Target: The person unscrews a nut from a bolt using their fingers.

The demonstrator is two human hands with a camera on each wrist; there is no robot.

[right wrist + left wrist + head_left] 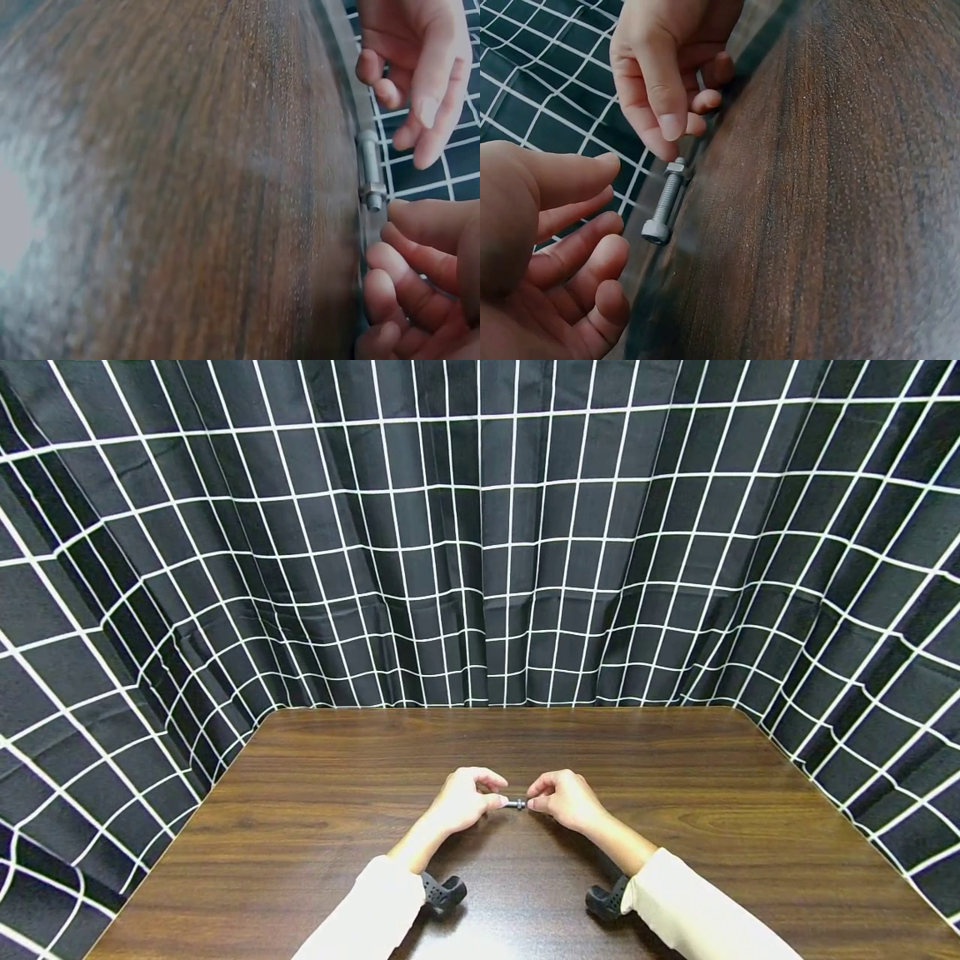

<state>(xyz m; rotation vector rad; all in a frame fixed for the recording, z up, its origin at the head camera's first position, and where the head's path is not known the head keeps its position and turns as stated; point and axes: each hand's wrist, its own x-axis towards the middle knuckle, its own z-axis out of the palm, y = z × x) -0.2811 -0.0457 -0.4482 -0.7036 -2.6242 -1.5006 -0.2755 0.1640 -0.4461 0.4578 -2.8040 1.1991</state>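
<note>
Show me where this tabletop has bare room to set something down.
The tabletop is bare left of the left hand, right of the right hand, and beyond both toward the grid curtain. It is crowded between the hands, where the bolt and nut lie.

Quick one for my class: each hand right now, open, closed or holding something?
Left hand: open, holding nothing, near the bolt's head.
Right hand: open, holding nothing, near the nut.

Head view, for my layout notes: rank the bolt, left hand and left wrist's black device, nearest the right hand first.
1. Bolt: left of the right hand.
2. Left hand: beyond the bolt.
3. Black device: at the left wrist.
</note>
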